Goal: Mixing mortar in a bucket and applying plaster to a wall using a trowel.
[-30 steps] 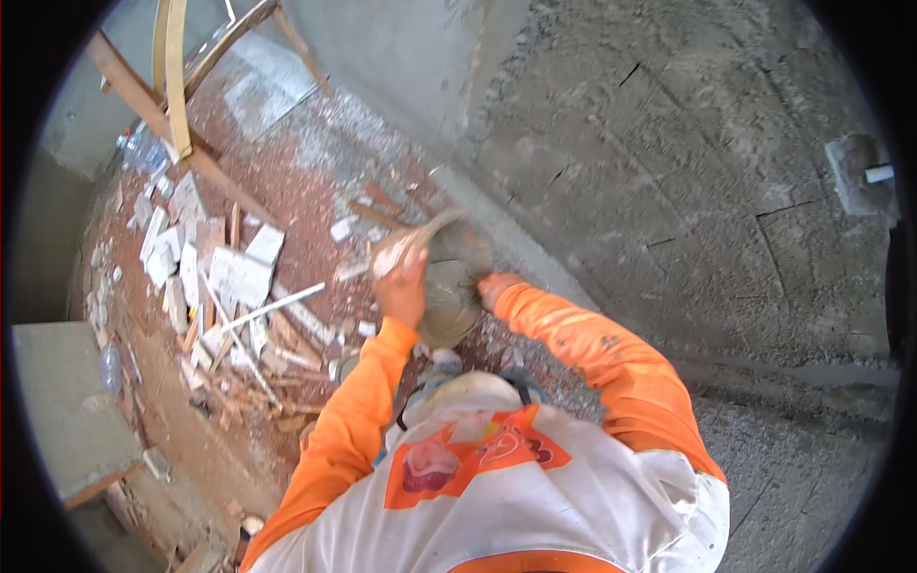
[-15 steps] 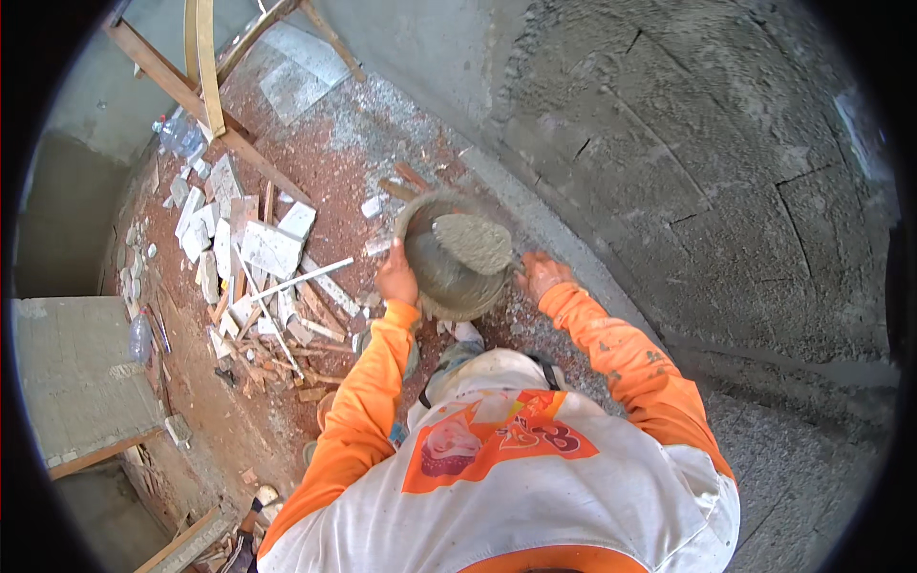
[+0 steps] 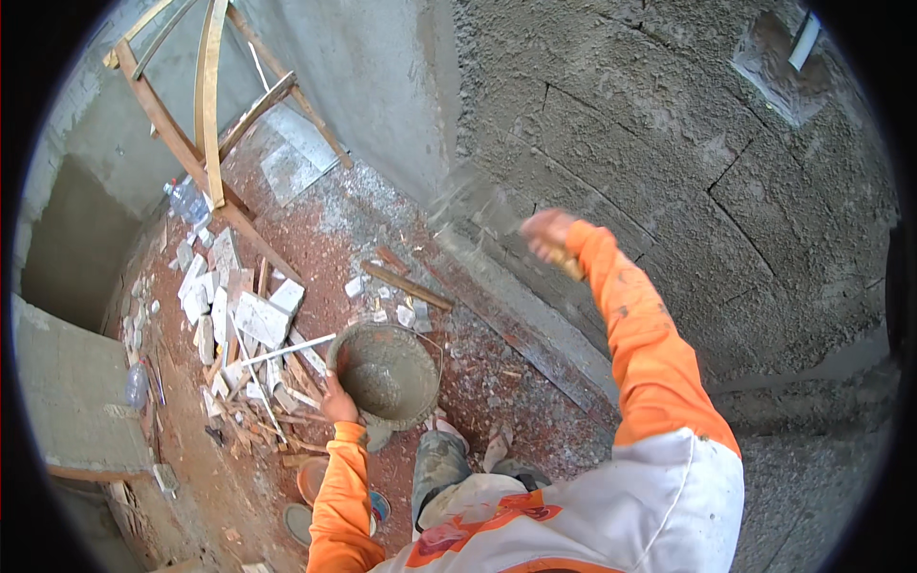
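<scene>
Left fingers (image 3: 334,387) grip round grey bucket (image 3: 387,337) by rim, likely steadying it; right fingers (image 3: 543,230) wrap short yellowish handle (image 3: 572,268).

This is a building site, inside a structure whose surfaces are unfinished. One wall (image 3: 611,124) is rough grey mortar scored by dark grooves (image 3: 731,167), with a white pipe (image 3: 804,43) at a ragged patch high on it; the adjoining grey wall (image 3: 377,86) is much smoother. The ground (image 3: 315,248) is reddish and strewn with pale grit. Broken white slabs and wood scraps lie in a debris heap (image 3: 263,320), near a bare timber frame (image 3: 215,115), and a bucket (image 3: 406,336) has wet-looking grey mix (image 3: 387,377) inside
</scene>
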### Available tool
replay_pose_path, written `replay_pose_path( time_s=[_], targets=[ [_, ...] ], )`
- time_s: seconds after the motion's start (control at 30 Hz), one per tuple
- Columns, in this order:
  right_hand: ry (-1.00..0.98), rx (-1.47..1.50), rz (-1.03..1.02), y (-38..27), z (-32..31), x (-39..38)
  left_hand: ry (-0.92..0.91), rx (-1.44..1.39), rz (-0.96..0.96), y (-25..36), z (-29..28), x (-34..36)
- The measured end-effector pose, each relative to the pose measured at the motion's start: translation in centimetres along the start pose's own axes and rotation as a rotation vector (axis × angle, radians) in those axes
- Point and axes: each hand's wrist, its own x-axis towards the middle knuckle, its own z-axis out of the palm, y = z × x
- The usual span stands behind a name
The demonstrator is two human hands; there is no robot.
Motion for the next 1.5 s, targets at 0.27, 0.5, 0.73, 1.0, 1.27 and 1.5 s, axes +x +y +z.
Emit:
replay_pose_path(
  time_s=[0.27, 0.5, 0.73, 1.0, 1.27, 1.5],
  targets=[
    [0.84, -0.411, -0.499, 12.5, 4.2, -9.1, -0.292, 0.072, -0.223, -3.2, 1.6, -1.5],
    [0.007, -1.484, -0.247, 15.3, 18.4, -8.4, -0.324, 0.199, 0.497, 4.0, 2.5, -0.8],
    [-0.11, -1.386, -0.18, 17.8, 23.4, -8.1, -0.551, -0.288, 0.166, 12.9, -1.2, -0.8],
    [0.118, -0.842, -0.352, 19.9, 24.3, -11.4, -0.565, -0.535, -0.174, 7.1, -2.2, 1.6],
    [0.312, -0.942, -0.41, 14.3, 25.4, -13.7, -0.296, 0.016, 0.185, -0.2, 1.8, 0.0],
    [-0.842, -0.091, 0.214, 8.2, 14.4, -11.9, -0.334, -0.013, -0.175, -3.3, 1.8, -2.7]
  ],
)
